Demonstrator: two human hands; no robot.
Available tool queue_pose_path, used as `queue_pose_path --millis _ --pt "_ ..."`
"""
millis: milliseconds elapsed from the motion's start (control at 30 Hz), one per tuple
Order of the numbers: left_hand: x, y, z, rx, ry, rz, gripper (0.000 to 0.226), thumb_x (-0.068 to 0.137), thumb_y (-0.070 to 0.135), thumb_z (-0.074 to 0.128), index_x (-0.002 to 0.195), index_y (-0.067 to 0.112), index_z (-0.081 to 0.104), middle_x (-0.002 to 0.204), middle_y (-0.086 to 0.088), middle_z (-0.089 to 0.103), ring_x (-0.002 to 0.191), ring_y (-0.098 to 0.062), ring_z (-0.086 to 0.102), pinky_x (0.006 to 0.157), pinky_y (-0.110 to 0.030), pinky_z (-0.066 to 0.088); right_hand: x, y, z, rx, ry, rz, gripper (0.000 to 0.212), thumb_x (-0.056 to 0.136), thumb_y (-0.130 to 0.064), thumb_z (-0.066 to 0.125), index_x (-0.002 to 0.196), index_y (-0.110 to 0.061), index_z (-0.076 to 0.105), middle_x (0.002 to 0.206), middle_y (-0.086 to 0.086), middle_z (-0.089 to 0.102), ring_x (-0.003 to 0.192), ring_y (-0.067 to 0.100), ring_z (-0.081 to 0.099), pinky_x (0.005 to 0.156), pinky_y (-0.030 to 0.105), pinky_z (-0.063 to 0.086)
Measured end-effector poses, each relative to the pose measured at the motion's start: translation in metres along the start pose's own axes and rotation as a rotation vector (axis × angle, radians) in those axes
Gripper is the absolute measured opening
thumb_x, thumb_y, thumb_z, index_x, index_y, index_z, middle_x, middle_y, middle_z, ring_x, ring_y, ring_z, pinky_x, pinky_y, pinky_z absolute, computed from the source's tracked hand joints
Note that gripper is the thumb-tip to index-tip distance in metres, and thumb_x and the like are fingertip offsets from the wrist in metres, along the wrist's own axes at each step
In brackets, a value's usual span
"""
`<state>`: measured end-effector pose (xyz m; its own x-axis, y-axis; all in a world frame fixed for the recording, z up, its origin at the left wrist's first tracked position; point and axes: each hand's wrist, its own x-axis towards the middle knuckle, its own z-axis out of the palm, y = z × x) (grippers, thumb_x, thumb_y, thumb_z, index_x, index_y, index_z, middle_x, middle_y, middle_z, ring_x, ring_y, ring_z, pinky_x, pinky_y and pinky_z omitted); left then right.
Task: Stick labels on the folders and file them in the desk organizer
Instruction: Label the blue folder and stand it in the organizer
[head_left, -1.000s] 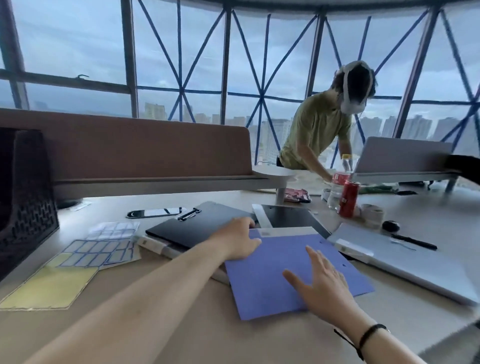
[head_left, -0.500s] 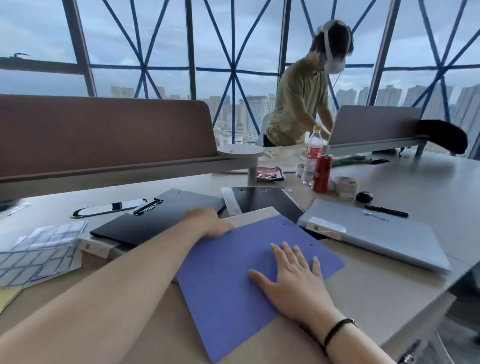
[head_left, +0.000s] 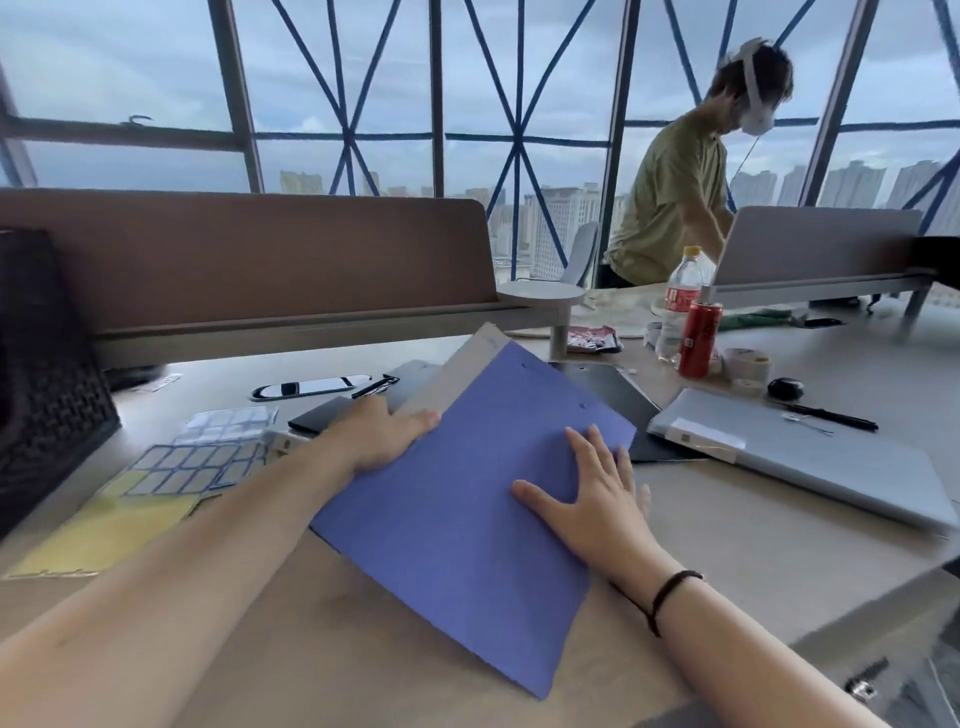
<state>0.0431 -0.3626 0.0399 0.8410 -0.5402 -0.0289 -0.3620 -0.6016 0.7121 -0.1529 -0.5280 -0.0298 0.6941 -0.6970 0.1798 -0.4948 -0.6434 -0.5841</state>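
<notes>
You have pulled the flat purple card folder (head_left: 457, 509) off the pile and closer to you than it was a moment ago, and its far end now tips up off the desk. Your left hand (head_left: 382, 434) holds its left edge, with the fingers curled around that edge. Your right hand (head_left: 592, 499) lies flat on top with the fingers straight and spread, pressing down and not gripping. The sheet of blue-edged white sticker labels (head_left: 200, 460) lies just past your left hand, to the left. The black mesh desk organizer (head_left: 47, 395) stands further left of that. I think the folder is nearly clear of the pile, so you can lay it flat and stick a label on next.
</notes>
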Motion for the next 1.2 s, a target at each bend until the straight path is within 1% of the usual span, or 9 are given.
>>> queue_pose_path --millis 167,300,433,533,633,767,900,1000,1200 --pt "-0.055 -0.052 -0.052 -0.167 0.198 -0.066 0.041 0.086 0.054 0.065 0.091 0.014 0.059 0.096 -0.002 0.067 0.081 -0.020 0.063 0.067 -0.032 0.046 -0.002 -0.060 0.027 0.453 0.072 0.024 0.093 0.073 -0.054 0.080 0.149 -0.033 0.030 0.159 0.003 0.020 0.144 0.019 0.030 0.112 0.034 0.033" --pt "-0.094 -0.089 -0.091 -0.234 0.273 -0.094 0.035 0.088 0.044 0.068 0.110 0.018 0.058 0.100 0.001 0.066 0.091 -0.022 0.066 0.080 -0.038 0.054 -0.005 -0.106 0.053 0.595 0.012 -0.037 0.094 0.066 -0.044 0.089 0.144 -0.032 0.040 0.144 0.000 0.045 0.126 0.018 0.049 0.107 0.041 0.045" --pt "-0.129 -0.121 -0.130 -0.148 0.274 -0.038 0.066 0.086 0.037 0.074 0.141 0.040 0.038 0.117 0.010 0.058 0.102 -0.017 0.063 0.082 -0.031 0.051 -0.013 -0.142 0.074 0.518 -0.054 -0.148 0.098 0.062 -0.043 0.091 0.145 -0.030 0.042 0.142 -0.002 0.046 0.125 0.017 0.051 0.103 0.036 0.046" --pt "-0.151 -0.147 -0.148 -0.121 0.235 -0.037 0.081 0.085 0.039 0.074 0.148 0.051 0.024 0.132 0.004 0.057 0.106 -0.015 0.063 0.087 -0.028 0.049 -0.025 -0.163 0.086 0.434 -0.130 -0.229 0.102 0.060 -0.044 0.091 0.147 -0.030 0.040 0.144 -0.001 0.048 0.127 0.019 0.052 0.100 0.034 0.046" --pt "-0.175 -0.167 -0.152 0.024 0.124 -0.066 0.084 0.087 0.041 0.072 0.153 0.046 0.020 0.138 0.008 0.054 0.119 -0.011 0.055 0.090 -0.023 0.042 -0.038 -0.179 0.097 0.362 -0.219 -0.321 0.103 0.065 -0.038 0.091 0.152 -0.025 0.037 0.147 0.001 0.045 0.135 0.018 0.045 0.093 0.022 0.035" --pt "-0.203 -0.196 -0.151 0.196 0.114 -0.159 0.085 0.086 0.051 0.069 0.154 0.043 0.018 0.153 0.012 0.043 0.136 -0.015 0.046 0.103 -0.026 0.040 -0.057 -0.187 0.109 0.313 -0.339 -0.383 0.103 0.059 -0.046 0.092 0.147 -0.029 0.042 0.147 -0.004 0.047 0.134 0.013 0.045 0.100 0.024 0.037" --pt "-0.221 -0.213 -0.150 0.338 0.117 -0.178 0.088 0.080 0.069 0.062 0.152 0.047 0.015 0.141 0.009 0.054 0.124 -0.016 0.054 0.099 -0.032 0.045 -0.072 -0.183 0.110 0.249 -0.405 -0.449 0.100 0.044 -0.068 0.081 0.134 -0.041 0.050 0.136 -0.012 0.055 0.124 0.008 0.052 0.097 0.025 0.041" --pt "-0.225 -0.211 -0.152 0.452 0.090 -0.196 0.088 0.079 0.077 0.056 0.152 0.044 0.019 0.141 0.009 0.054 0.127 -0.017 0.053 0.100 -0.033 0.044 -0.076 -0.187 0.105 0.130 -0.483 -0.481 0.088 0.052 -0.067 0.083 0.131 -0.043 0.052 0.133 -0.016 0.053 0.123 0.008 0.052 0.095 0.025 0.041" --pt "-0.209 -0.202 -0.154 0.670 0.159 -0.199 0.061 0.080 0.083 0.043 0.123 0.040 0.052 0.104 0.011 0.066 0.104 -0.019 0.062 0.088 -0.035 0.050 -0.082 -0.196 0.092 -0.236 -0.543 -0.493 0.088 0.061 -0.081 0.067 0.138 -0.048 0.041 0.138 -0.011 0.041 0.118 0.012 0.053 0.098 0.030 0.045"
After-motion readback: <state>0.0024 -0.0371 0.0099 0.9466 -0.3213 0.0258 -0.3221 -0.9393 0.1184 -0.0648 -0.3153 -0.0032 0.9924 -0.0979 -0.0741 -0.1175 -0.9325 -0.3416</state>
